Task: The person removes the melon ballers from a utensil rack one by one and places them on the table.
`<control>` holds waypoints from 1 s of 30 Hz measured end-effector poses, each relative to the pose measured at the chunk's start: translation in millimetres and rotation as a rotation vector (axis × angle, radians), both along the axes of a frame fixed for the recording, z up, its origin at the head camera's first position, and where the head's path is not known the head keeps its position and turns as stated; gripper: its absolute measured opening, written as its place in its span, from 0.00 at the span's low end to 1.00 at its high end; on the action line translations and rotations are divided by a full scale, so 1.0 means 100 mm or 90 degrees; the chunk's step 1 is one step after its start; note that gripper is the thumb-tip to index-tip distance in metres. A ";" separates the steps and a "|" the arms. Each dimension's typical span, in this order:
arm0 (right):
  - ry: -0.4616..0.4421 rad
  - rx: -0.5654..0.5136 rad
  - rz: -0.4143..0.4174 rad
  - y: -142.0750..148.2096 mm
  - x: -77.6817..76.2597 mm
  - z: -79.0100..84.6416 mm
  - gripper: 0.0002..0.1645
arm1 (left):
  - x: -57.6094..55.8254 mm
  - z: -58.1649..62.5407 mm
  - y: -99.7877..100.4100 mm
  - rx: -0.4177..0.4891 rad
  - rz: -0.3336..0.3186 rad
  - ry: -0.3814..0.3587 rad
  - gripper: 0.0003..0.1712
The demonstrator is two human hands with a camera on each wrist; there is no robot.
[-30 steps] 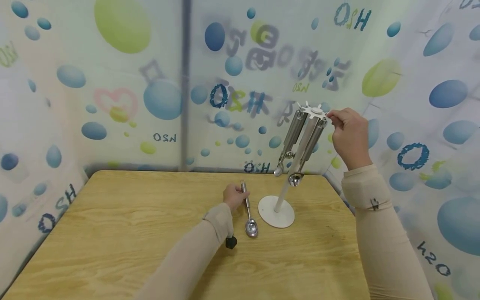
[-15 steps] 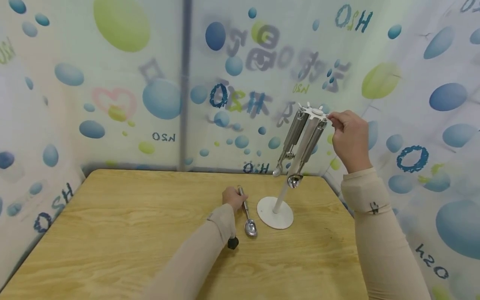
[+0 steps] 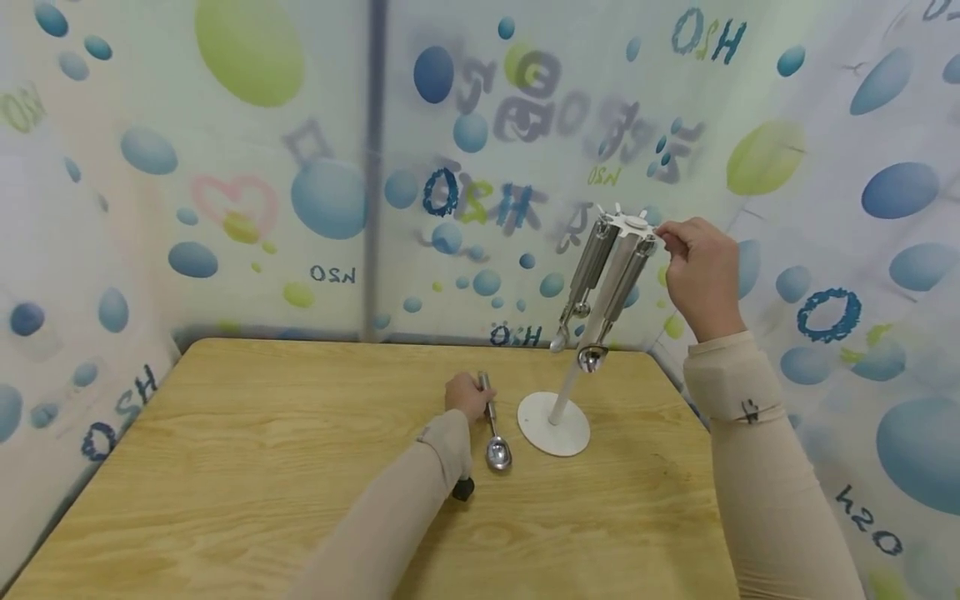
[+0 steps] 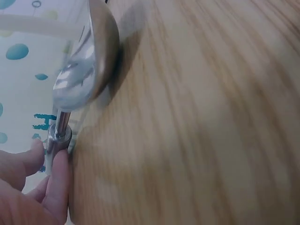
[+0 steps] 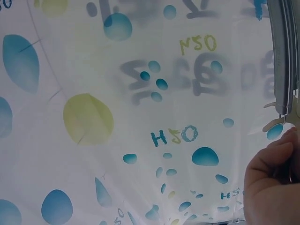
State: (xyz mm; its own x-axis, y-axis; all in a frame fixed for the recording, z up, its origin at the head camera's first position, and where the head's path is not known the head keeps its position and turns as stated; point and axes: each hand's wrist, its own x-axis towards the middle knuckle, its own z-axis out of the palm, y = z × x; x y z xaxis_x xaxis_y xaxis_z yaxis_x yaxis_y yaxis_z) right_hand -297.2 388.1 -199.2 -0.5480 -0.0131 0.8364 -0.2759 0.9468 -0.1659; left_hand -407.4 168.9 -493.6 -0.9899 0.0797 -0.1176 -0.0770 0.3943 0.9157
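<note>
In the head view my left hand [image 3: 465, 397] holds an ice cream scoop [image 3: 498, 454] by its handle, low over the table left of a white utensil stand [image 3: 553, 429]. The left wrist view shows the scoop's shiny oval bowl [image 4: 77, 77] close over the wood, with thumb and fingers of the left hand [image 4: 44, 187] at the handle. My right hand [image 3: 703, 271] pinches the edge of the stand's notched top [image 3: 628, 223]. Several metal utensils hang there, among them a scoop [image 3: 592, 357]. In the right wrist view, the right hand [image 5: 272, 173] is beneath a hanging handle [image 5: 283, 61].
The wooden table [image 3: 262, 467] backs onto a printed curtain [image 3: 322, 275] with blue and green drops. A small black object [image 3: 463, 489] shows under the left sleeve. The stand's round white base rests on the right half of the table.
The left hand has shifted slightly toward me with the scoop, whose bowl has turned a little and moved slightly left. The right hand stays at the stand's top.
</note>
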 end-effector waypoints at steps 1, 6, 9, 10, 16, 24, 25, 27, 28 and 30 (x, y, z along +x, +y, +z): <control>-0.002 -0.001 0.000 0.00 0.00 0.00 0.13 | 0.01 0.01 -0.01 0.004 -0.002 -0.003 0.10; -0.005 -0.001 0.000 0.00 0.00 -0.02 0.12 | 0.06 0.06 -0.08 -0.012 -0.025 0.000 0.11; -0.006 0.003 0.000 0.00 0.00 -0.02 0.12 | 0.05 0.07 -0.11 -0.068 -0.043 0.046 0.12; -0.006 0.003 0.000 0.00 0.00 -0.02 0.12 | 0.05 0.09 -0.12 -0.083 -0.047 0.064 0.12; -0.006 0.006 0.004 0.00 0.01 0.00 0.13 | 0.09 0.35 -0.14 -0.094 -0.077 0.153 0.17; -0.025 0.003 0.006 -0.03 0.04 0.04 0.14 | 0.20 0.94 -0.10 -0.021 -0.134 0.246 0.16; -0.025 0.003 0.006 -0.03 0.05 0.04 0.14 | 0.22 1.01 -0.08 -0.015 -0.142 0.266 0.16; -0.025 0.004 0.005 -0.04 0.07 0.05 0.14 | 0.28 1.15 -0.05 0.007 -0.160 0.290 0.17; -0.027 0.004 0.004 -0.04 0.07 0.05 0.14 | 0.32 1.23 -0.04 0.018 -0.168 0.303 0.17; -0.033 0.002 -0.001 -0.05 0.09 0.06 0.14 | 0.39 1.37 0.00 0.042 -0.180 0.322 0.16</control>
State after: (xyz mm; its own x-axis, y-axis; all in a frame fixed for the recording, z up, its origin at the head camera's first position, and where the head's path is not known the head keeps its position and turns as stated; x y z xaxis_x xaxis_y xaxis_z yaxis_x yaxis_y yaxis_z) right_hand -288.4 383.6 -193.5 -0.5904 -0.0148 0.8070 -0.2659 0.9476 -0.1771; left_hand -367.9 169.3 -356.8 -0.8612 0.3400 0.3779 0.4757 0.2772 0.8348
